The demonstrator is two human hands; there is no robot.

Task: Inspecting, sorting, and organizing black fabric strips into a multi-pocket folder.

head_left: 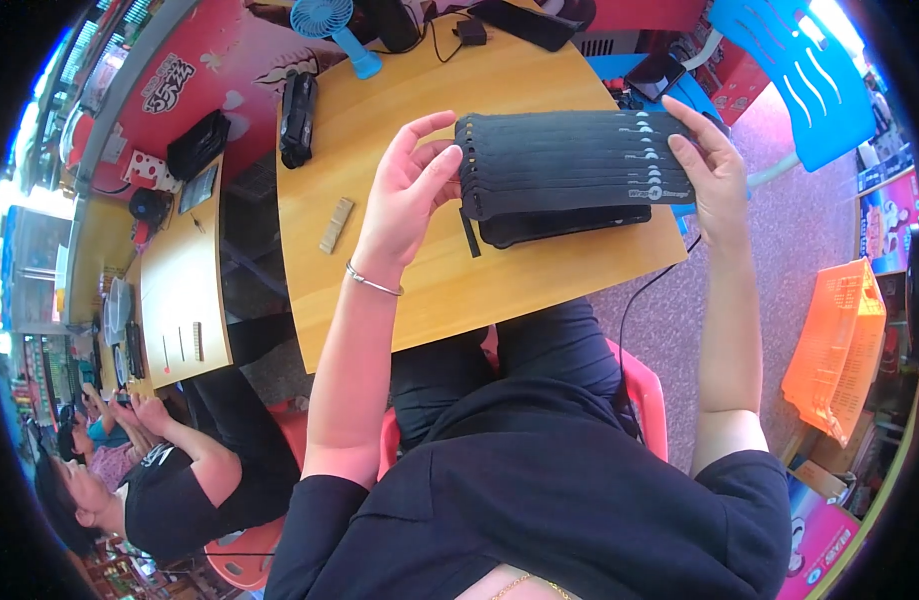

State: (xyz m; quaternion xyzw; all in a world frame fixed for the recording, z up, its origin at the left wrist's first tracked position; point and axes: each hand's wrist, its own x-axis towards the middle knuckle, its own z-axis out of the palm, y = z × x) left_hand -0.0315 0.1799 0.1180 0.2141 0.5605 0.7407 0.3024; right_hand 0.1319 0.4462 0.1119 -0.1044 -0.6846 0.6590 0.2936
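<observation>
Above the table, a fanned stack of black straps point(570, 160) spans my two hands, with white printing along its right end and small holes along its left edge. My left hand point(412, 180) closes on the left end, thumb at the edge and some fingers partly behind it. At the right end my right hand point(713, 175) grips the stack, thumb in front; its other fingers are partly hidden. Beneath the stack, on the table point(380, 290), lies a black flat item point(570, 227), mostly covered from view. A narrow black strip point(470, 232) is beside it.
A small wooden-looking strip point(336, 225) and a black pencil-case-like pouch point(299, 118) lie to the left. A blue fan point(352, 45) stands at the back. Right are a blue chair point(805, 80) and an orange crate point(835, 350). Another person point(180, 490) sits at left.
</observation>
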